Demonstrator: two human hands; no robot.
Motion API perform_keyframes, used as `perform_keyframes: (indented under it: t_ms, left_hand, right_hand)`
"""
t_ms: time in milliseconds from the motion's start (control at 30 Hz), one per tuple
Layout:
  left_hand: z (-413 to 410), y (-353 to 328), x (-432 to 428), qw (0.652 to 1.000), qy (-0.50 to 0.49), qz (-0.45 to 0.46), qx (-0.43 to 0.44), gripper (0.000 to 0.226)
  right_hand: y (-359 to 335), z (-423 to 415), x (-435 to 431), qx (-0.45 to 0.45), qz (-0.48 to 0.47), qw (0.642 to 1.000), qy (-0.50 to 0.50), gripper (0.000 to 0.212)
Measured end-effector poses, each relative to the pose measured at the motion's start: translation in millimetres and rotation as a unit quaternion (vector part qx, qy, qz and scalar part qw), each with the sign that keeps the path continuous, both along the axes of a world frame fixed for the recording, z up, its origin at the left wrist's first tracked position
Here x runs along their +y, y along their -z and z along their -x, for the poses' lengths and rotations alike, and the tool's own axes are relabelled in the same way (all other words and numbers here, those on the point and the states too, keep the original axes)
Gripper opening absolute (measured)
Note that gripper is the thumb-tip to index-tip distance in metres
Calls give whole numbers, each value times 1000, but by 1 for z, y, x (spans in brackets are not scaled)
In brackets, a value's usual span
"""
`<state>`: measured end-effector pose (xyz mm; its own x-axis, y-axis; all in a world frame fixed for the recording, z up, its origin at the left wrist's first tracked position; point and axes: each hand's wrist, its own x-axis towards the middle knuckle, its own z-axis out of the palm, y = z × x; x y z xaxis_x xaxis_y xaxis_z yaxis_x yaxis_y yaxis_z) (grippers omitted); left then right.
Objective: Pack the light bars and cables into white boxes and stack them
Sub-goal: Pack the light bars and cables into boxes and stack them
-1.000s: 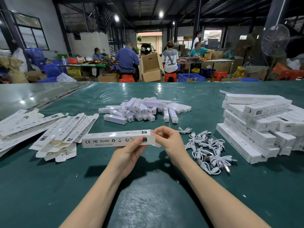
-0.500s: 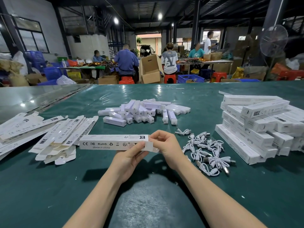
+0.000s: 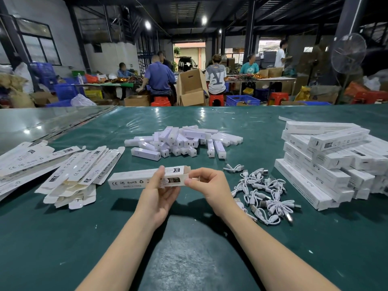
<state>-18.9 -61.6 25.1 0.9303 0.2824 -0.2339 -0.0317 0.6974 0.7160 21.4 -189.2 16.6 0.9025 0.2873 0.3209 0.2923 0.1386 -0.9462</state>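
We see a long white box held level just above the green surface, near its front centre, with the printed side bearing the CE and RoHS marks turned toward us. The left hand grasps the box from below near its right end, with the thumb laid up over the printed side. The right hand pinches at that same end with thumb and forefinger drawn together, where an end flap stands open. Whether the box holds anything we cannot tell.

Beyond the box, at the middle of the surface, lies a loose heap of short white light bars. To the right of the hands we find a tangle of coiled white cables, and just beyond it, at the right edge, a stack of packed boxes laid crosswise in layers. To the left lies a fanned pile of flat box blanks, and further blanks run out of view.

Past the far edge of the surface, seated people work at other tables beside an open cardboard carton. A standing fan occupies the right background.
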Motion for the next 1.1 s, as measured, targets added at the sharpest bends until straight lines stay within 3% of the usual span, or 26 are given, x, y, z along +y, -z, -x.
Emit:
perform_keyframes:
  t_ms: [133,667,833,1000,1100]
  left_hand:
    - [1,2,2,999,-9,-36,-18,10]
    - [-2,11,-2,993,15,-77,-85,17]
    - [-2,14,-2,992,3,-87,-94,23]
    - [-2,14,-3,991,-12,-93,-98,22]
    - [-2,14,-4,990,-24,-94,-98,14]
  right_hand:
    - [3,0,-2,-3,5,1000,18,40]
    - [3,6,3,-9,41,998,51,27]
    - [3,7,4,-89,122,983,105,32]
    - [5,7,1,-183,192,958,112,9]
    - [5,8,0,-245,230,933,128,11]
